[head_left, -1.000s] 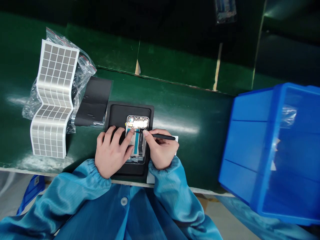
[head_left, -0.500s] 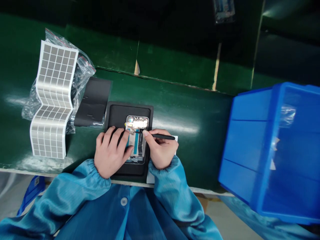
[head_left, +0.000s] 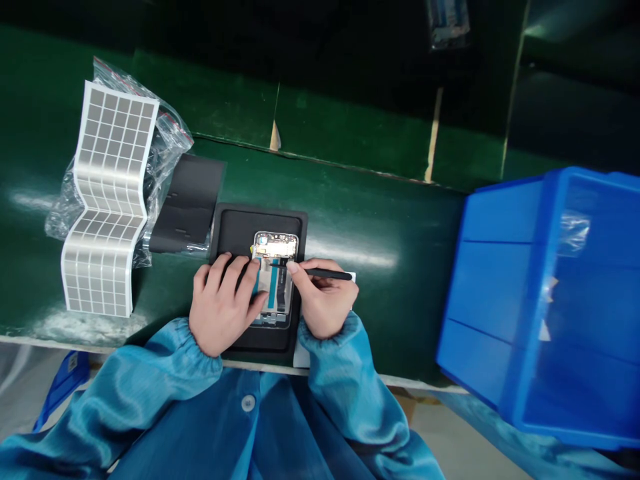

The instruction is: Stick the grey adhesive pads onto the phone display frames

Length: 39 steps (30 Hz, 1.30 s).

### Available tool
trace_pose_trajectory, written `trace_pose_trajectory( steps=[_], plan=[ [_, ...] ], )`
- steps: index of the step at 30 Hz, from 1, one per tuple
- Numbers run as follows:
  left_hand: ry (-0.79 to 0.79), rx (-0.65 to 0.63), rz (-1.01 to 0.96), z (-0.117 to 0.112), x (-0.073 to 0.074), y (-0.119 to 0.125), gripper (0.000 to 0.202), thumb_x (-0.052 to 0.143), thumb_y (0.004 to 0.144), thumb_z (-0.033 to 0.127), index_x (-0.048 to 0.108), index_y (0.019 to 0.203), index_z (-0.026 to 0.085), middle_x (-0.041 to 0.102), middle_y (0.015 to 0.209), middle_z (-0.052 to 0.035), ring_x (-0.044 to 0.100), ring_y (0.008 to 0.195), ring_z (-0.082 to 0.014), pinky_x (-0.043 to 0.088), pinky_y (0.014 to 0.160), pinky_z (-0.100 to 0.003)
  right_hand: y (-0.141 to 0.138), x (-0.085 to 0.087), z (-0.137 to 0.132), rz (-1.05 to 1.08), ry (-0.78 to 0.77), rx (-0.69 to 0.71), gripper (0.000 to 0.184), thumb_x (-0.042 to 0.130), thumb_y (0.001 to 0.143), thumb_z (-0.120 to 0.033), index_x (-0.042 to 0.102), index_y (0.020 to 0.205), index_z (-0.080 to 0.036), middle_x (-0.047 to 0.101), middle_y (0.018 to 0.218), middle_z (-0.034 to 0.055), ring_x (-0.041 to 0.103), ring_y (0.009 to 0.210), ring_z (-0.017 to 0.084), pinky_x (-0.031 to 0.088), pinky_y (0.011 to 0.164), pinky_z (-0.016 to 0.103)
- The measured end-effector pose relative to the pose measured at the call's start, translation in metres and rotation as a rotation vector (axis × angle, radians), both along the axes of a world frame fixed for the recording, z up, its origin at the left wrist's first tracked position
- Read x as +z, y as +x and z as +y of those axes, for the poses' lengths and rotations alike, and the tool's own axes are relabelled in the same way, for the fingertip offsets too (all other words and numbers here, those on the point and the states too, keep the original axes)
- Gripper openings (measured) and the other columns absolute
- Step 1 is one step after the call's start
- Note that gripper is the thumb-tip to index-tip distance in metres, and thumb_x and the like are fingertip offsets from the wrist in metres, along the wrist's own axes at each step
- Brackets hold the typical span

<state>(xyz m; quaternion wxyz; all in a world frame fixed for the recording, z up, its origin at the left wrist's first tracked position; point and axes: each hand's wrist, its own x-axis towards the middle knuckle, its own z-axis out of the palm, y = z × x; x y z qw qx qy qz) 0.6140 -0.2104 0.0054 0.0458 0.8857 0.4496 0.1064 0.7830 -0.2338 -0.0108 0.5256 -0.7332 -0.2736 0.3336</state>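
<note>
An opened smartphone (head_left: 276, 248) lies in a black tray (head_left: 235, 223), its circuit board bare at the top and blue strips below. My left hand (head_left: 225, 303) rests over the tray's left side with fingers spread, the fingertips and thumb on the phone's left edge. On the right, my right hand (head_left: 325, 300) pinches black tweezers (head_left: 325, 273). Their tips reach over the phone's middle, near the top of a blue strip; whether they grip anything there is too small to tell.
A folded sheet of grey square stickers (head_left: 113, 170) lies on clear plastic bags (head_left: 170, 133) at the left, beside black sheets (head_left: 187, 200). A large blue bin (head_left: 500, 280) stands at the right. A bagged part (head_left: 450, 23) lies at the back of the green table (head_left: 380, 220).
Hardly anything differs. The whole view has shifted very slightly; both hands, the tweezers and the phone keep their places relative to each other.
</note>
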Motion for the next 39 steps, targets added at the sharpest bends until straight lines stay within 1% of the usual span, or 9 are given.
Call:
trace_pose_trajectory(
  steps=[4, 8, 13, 19, 23, 27, 31, 36, 39],
  plan=[
    [0.000, -0.007, 0.029, 0.000, 0.002, 0.001, 0.041, 0.057, 0.094, 0.042, 0.065, 0.127, 0.018, 0.066, 0.124, -0.0127, 0.055, 0.118, -0.0346, 0.035, 0.092, -0.047, 0.011, -0.006, -0.002, -0.018, 0.071, -0.084, 0.022, 0.086, 0.069, -0.029, 0.068, 0.072, -0.017, 0.061, 0.056, -0.0041, 0.051, 0.046, 0.008, 0.041, 0.044, 0.020],
    [-0.009, -0.015, 0.089, -0.001, 0.002, 0.001, 0.042, 0.055, 0.094, 0.041, 0.062, 0.133, 0.024, 0.064, 0.126, -0.0120, 0.053, 0.119, -0.0359, 0.035, 0.091, -0.049, 0.021, -0.014, -0.003, 0.043, 0.116, -0.147, 0.025, 0.086, 0.069, -0.031, 0.066, 0.073, -0.017, 0.059, 0.058, -0.0044, 0.046, 0.046, 0.006, 0.036, 0.045, 0.021],
    [-0.013, -0.033, 0.143, -0.002, 0.003, 0.002, 0.046, 0.053, 0.096, 0.041, 0.058, 0.138, 0.024, 0.062, 0.129, -0.0127, 0.052, 0.121, -0.0367, 0.035, 0.091, -0.050, 0.021, -0.017, -0.003, 0.066, 0.096, -0.137, 0.026, 0.086, 0.069, -0.033, 0.066, 0.074, -0.017, 0.055, 0.056, -0.0053, 0.045, 0.046, 0.007, 0.035, 0.045, 0.022],
    [-0.013, -0.069, 0.200, -0.001, 0.009, 0.003, 0.048, 0.050, 0.097, 0.039, 0.055, 0.141, 0.021, 0.062, 0.128, -0.0131, 0.051, 0.119, -0.0372, 0.036, 0.091, -0.050, 0.019, -0.016, -0.004, 0.087, 0.096, -0.099, 0.027, 0.086, 0.069, -0.034, 0.066, 0.075, -0.017, 0.060, 0.060, -0.0040, 0.046, 0.046, 0.007, 0.039, 0.047, 0.022],
    [-0.056, -0.069, 0.187, 0.004, 0.011, 0.000, 0.046, 0.049, 0.098, 0.042, 0.057, 0.140, 0.024, 0.063, 0.128, -0.0110, 0.051, 0.118, -0.0357, 0.036, 0.089, -0.048, 0.015, -0.013, -0.004, 0.076, 0.059, -0.028, 0.028, 0.085, 0.070, -0.036, 0.066, 0.074, -0.017, 0.059, 0.056, -0.0045, 0.047, 0.045, 0.008, 0.038, 0.044, 0.022],
    [-0.087, -0.071, 0.121, 0.011, 0.009, -0.004, 0.042, 0.051, 0.097, 0.043, 0.060, 0.134, 0.027, 0.063, 0.127, -0.0083, 0.052, 0.116, -0.0332, 0.037, 0.087, -0.046, 0.011, -0.008, -0.003, 0.048, 0.042, 0.000, 0.026, 0.085, 0.071, -0.035, 0.066, 0.074, -0.017, 0.060, 0.056, -0.0039, 0.050, 0.045, 0.008, 0.039, 0.043, 0.022],
    [-0.066, -0.054, 0.070, 0.015, 0.007, -0.003, 0.037, 0.054, 0.095, 0.040, 0.064, 0.129, 0.029, 0.065, 0.123, -0.0064, 0.051, 0.113, -0.0318, 0.037, 0.084, -0.045, 0.012, -0.010, -0.004, 0.035, 0.035, -0.009, 0.028, 0.084, 0.070, -0.037, 0.066, 0.074, -0.017, 0.061, 0.057, -0.0033, 0.051, 0.046, 0.009, 0.041, 0.043, 0.022],
    [-0.020, -0.068, 0.044, 0.014, 0.006, -0.005, 0.037, 0.056, 0.094, 0.039, 0.065, 0.128, 0.028, 0.066, 0.122, -0.0075, 0.051, 0.113, -0.0316, 0.037, 0.084, -0.044, 0.017, -0.014, -0.005, 0.069, 0.069, -0.049, 0.028, 0.085, 0.070, -0.037, 0.066, 0.074, -0.017, 0.056, 0.054, -0.0054, 0.045, 0.044, 0.007, 0.037, 0.043, 0.021],
    [-0.016, -0.085, 0.063, 0.013, 0.006, -0.006, 0.036, 0.056, 0.095, 0.038, 0.065, 0.129, 0.029, 0.065, 0.124, -0.0072, 0.052, 0.114, -0.0313, 0.037, 0.086, -0.044, 0.017, -0.015, -0.005, 0.084, 0.083, -0.056, 0.026, 0.085, 0.070, -0.035, 0.066, 0.074, -0.017, 0.055, 0.053, -0.0059, 0.044, 0.045, 0.006, 0.037, 0.044, 0.021]
  ],
)
